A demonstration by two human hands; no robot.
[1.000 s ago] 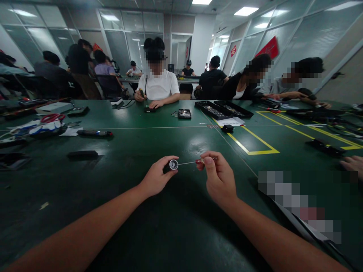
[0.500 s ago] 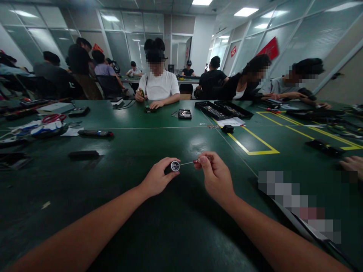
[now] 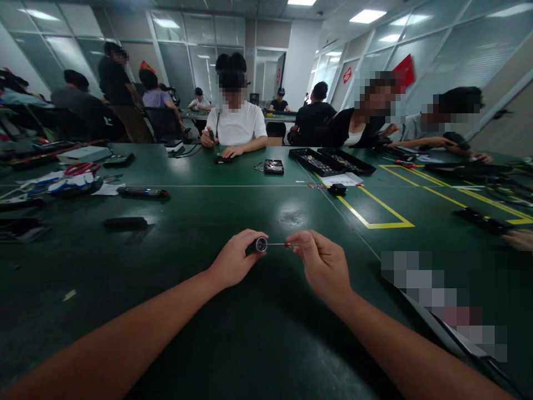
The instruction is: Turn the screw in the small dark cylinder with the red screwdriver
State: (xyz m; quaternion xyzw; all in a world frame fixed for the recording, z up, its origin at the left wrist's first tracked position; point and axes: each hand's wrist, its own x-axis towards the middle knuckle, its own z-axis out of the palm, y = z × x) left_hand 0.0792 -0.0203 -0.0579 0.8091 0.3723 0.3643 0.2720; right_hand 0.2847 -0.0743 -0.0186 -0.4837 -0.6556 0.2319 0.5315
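Note:
My left hand (image 3: 234, 260) is closed round a dark cylindrical part (image 3: 261, 244), whose open round end with a silvery rim faces me. In my right hand (image 3: 325, 261) is a small screwdriver (image 3: 291, 244), its reddish, see-through handle pinched between thumb and fingers. The thin metal shaft points left and meets the rim of the cylinder; whether its tip sits inside is too small to tell. Both hands are above the green table (image 3: 266, 333), near its middle.
A black bar-shaped piece (image 3: 125, 223) and a dark pen-like tool (image 3: 144, 192) lie to the left, near bundled cables (image 3: 79, 180). Ahead are a small black block (image 3: 337, 189) and black trays (image 3: 320, 161). A person in white (image 3: 237, 125) sits opposite; another person's hand (image 3: 518, 240) is at right.
My right hand has turned, and the screwdriver now lies level instead of slanting. The cylinder's open end has shifted slightly right. The whole view has moved a little.

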